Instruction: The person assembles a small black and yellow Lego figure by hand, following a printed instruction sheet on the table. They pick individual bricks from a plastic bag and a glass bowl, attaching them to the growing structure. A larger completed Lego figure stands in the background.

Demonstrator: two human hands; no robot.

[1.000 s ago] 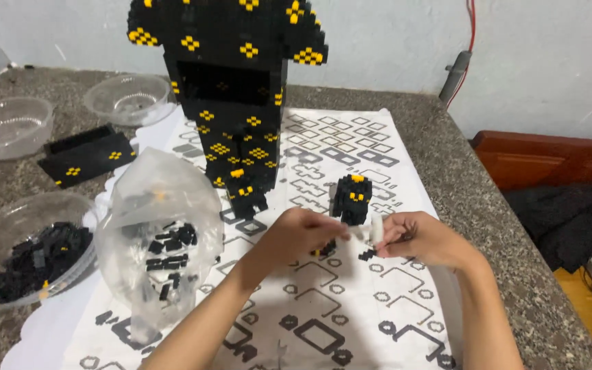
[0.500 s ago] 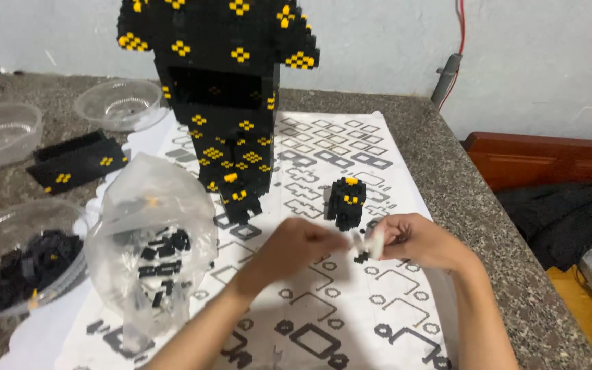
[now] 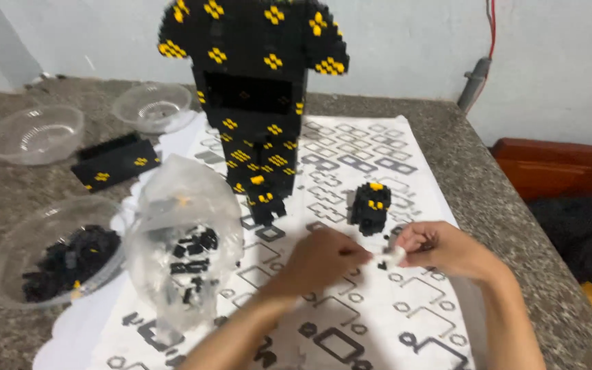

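- A speckled grey-brown stone countertop (image 3: 8, 192) carries everything; it meets a pale wall at the back.
- A white paper sheet printed with black and grey shapes (image 3: 378, 322) covers its middle.
- Two empty clear plastic bowls (image 3: 32, 133) (image 3: 151, 106) sit at the far left.
- A flat black brick plate with yellow marks (image 3: 114, 161) lies beside them.
- A nearer clear plastic bowl of loose black bricks (image 3: 49, 260) sits on the left, partly on the sheet's edge.
- On the sheet stand a tall black-and-yellow brick figure (image 3: 255, 103), a small black-and-yellow brick block (image 3: 370, 207) and a crumpled clear plastic bag of black pieces (image 3: 183, 247).
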